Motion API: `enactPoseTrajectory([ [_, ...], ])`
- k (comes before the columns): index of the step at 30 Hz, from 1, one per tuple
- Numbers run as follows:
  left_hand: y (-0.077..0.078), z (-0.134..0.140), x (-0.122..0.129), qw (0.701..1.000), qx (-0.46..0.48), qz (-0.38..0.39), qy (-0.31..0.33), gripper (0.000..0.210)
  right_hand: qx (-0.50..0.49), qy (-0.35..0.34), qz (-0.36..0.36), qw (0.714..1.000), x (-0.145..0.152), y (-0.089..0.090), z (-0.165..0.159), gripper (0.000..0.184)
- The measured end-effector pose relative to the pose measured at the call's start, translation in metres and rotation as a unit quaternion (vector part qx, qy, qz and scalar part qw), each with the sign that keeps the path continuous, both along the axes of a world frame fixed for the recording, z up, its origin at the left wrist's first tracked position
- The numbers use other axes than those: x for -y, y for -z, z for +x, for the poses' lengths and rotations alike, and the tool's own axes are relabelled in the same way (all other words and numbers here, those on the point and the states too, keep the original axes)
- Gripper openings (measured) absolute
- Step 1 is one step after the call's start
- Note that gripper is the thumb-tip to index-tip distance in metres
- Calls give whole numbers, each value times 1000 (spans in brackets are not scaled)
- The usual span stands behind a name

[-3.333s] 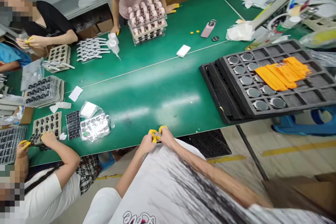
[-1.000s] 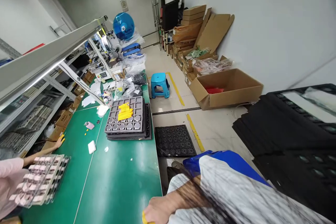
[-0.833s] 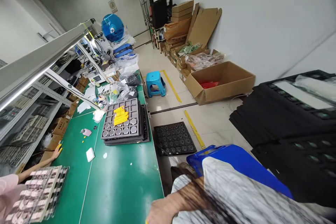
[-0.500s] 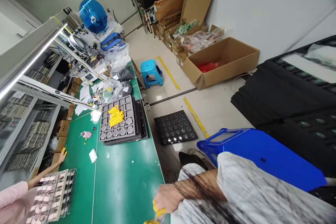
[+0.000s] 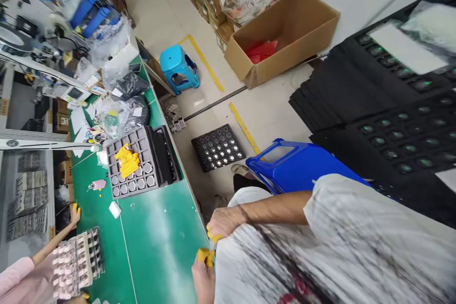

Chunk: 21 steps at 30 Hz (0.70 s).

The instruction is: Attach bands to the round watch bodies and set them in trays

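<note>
Small pale part (image 5: pixel 213 246) was held at the edge of the green table (image 5: pixel 160 247), pinched by the curled, yellow-covered fingertips (image 5: pixel 203 254) of the right hand (image 5: pixel 226 221) and left hand (image 5: pixel 204 278), apparently to be steadied from both sides.

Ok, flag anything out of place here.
A black tray lies on the floor, apart from the stacked trays on the green table. A loose yellow heap lies untidily over compartments of the grey tray. The piece between left hand and right hand is too small to judge.
</note>
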<state>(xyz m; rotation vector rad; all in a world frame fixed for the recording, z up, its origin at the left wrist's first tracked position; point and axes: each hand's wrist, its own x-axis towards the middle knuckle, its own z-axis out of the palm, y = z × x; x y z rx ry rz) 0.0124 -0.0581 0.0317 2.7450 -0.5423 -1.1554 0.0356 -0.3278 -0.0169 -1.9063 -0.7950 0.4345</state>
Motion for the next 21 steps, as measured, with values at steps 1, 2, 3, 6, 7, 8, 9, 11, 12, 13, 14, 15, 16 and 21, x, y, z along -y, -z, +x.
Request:
enactPoseTrajectory([
  [1,2,0,7,1000,2,-3,-9,29,5,-5,8,1000,8,3,0,28],
  [2,5,2,14,1000,3,-7,-16,30,7,-5,12,1000,15,6,0,28],
  [3,6,4,21,1000,3,-12,-21,30,8,-4,14,1000,22,9,0,27],
  [6,10,12,41,1000,-6,-25,-16,27,9,1,19,1000,40,13,-1,27],
  [7,11,15,47,1000,-9,-28,-11,26,9,3,20,1000,45,14,-2,28],
  [8,11,19,52,999,-13,-30,-6,26,9,7,21,1000,49,14,-2,29],
  [9,12,22,56,999,-18,-32,0,26,9,11,22,1000,53,14,-2,30],
  [11,11,29,63,999,-29,-31,13,25,9,24,24,999,60,13,-2,31],
  [12,11,33,66,999,-32,-27,19,23,9,30,25,999,63,12,-2,30],
  [13,11,36,68,999,-33,-22,24,21,9,35,27,999,65,12,-1,29],
  [14,11,40,71,999,-33,-16,28,19,10,40,29,999,68,11,0,28],
  [15,12,42,73,999,-32,-12,31,17,11,43,32,999,70,10,1,26],
  [16,12,45,76,999,-31,-9,32,17,12,45,34,998,71,9,2,25],
  [21,15,57,80,999,-46,-9,19,23,-4,64,34,997,65,6,9,21],
])
